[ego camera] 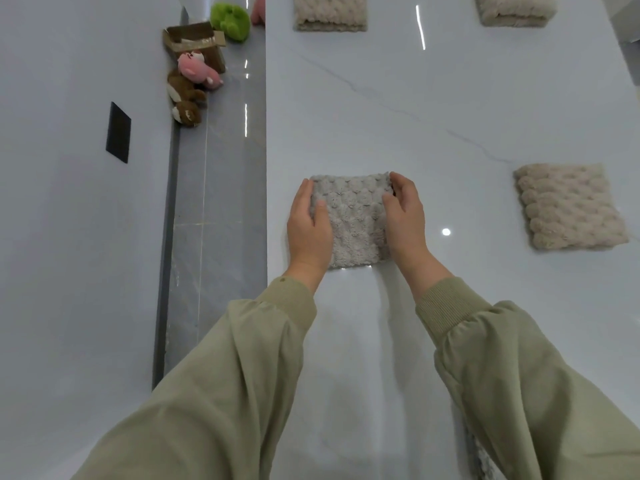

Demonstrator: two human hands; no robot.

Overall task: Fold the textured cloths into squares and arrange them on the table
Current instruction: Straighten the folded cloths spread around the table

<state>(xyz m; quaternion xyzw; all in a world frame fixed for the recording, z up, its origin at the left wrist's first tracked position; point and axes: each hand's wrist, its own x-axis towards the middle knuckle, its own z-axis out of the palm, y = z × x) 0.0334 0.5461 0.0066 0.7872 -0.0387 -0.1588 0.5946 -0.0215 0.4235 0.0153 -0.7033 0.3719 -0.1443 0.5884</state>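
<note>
So the big white tabletop takes up most of the view. Three beige cloths sit on it folded into squares and spaced well apart: one at the far left, one at the far right, and one nearer on the right. It looks like a grid is being laid out.

The grey cloth is the one being worked on. It lies flat near the tabletop's left edge, folded down to a rough square, directly between both hands.

The left hand lies along the cloth's left side, fingers nearly straight against the edge and thumb resting on top, so it's pretty much open and just steadying. The right hand is on the right side, with its fingers curled round the far right corner and its thumb on the top surface.

My read is that the folding is basically done and this is the squaring-up and placing step. Next I'd guess the edges need a nudge so the layers line up, plus a check that it sits in line with the nearer beige one before letting go. That fluffy pile probably springs back, so a light press might help.

Off to the left on the floor are some plush toys and a cardboard box, well away from the work.
</note>
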